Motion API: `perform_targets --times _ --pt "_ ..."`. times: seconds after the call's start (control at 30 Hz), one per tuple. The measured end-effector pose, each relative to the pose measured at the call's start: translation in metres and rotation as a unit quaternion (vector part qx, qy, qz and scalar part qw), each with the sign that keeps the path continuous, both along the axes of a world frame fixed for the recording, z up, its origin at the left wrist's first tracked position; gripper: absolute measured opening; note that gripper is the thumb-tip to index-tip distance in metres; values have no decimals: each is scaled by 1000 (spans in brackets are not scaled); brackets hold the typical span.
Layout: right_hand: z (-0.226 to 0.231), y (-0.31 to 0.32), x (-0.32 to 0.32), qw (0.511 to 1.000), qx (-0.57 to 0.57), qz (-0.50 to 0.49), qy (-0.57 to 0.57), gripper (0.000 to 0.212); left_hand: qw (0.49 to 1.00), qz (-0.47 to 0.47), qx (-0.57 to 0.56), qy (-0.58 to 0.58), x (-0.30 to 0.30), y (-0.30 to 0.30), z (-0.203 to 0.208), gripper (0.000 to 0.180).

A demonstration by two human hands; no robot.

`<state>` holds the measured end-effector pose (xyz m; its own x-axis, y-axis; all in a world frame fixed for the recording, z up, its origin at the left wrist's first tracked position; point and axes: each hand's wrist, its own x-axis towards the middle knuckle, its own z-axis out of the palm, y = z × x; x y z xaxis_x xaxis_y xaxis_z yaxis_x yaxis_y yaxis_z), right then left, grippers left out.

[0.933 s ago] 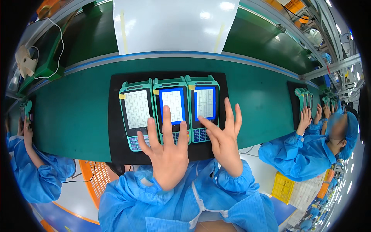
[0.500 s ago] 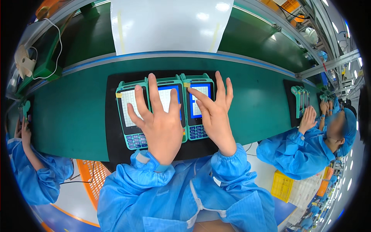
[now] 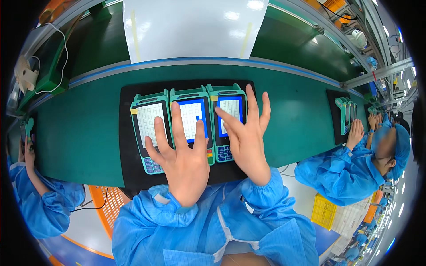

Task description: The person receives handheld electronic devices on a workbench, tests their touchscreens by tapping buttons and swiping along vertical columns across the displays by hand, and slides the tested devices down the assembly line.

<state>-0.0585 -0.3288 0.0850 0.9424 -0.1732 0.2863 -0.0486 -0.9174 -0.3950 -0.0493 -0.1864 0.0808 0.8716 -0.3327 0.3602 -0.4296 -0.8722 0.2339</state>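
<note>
Three green handheld payment terminals lie side by side on a black mat [image 3: 128,150]. The left terminal [image 3: 150,117] shows a white grid on its screen. On the middle terminal [image 3: 191,108] the grid has a blue border with a few blue cells. The right terminal [image 3: 230,108] has a blue-edged grid too. My left hand [image 3: 184,166] is spread over the left and middle terminals, fingers apart, hiding part of their keypads. My right hand [image 3: 248,146] is over the right terminal, index fingertip at its screen's left edge, other fingers raised. Neither hand grips anything.
A green worktable [image 3: 80,142] surrounds the mat, with a white sheet [image 3: 195,29] beyond. To the right, a co-worker in blue [image 3: 341,173] has a hand by similar terminals [image 3: 348,116]. Another blue sleeve [image 3: 42,199] is at far left. An orange basket [image 3: 106,204] stands below.
My left hand has drawn back toward me, uncovering more of the middle screen, where blue cells now show. My right index fingertip has moved slightly down the right screen's edge, and its grid has refilled.
</note>
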Motion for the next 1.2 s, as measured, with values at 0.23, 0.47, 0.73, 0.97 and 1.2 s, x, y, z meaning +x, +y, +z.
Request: perform_targets --times 0.23,0.47,0.73,0.97,1.2 --pt "5 4 -42 996 1 6 90 35 999 -10 31 28 -21 16 -1 25" --pt "1 -9 -9 1000 6 4 13 34 1000 -4 0 -14 11 1 5 26" --pt "-8 -8 -15 1000 16 -3 14 36 1000 -1 -14 -15 19 -3 -1 30" --pt "-9 -4 -46 997 42 6 63 37 999 -18 49 9 -24 19 -6 26" --pt "-3 -12 9 1000 -17 -19 -16 30 999 11 -10 -37 23 -1 -2 26"
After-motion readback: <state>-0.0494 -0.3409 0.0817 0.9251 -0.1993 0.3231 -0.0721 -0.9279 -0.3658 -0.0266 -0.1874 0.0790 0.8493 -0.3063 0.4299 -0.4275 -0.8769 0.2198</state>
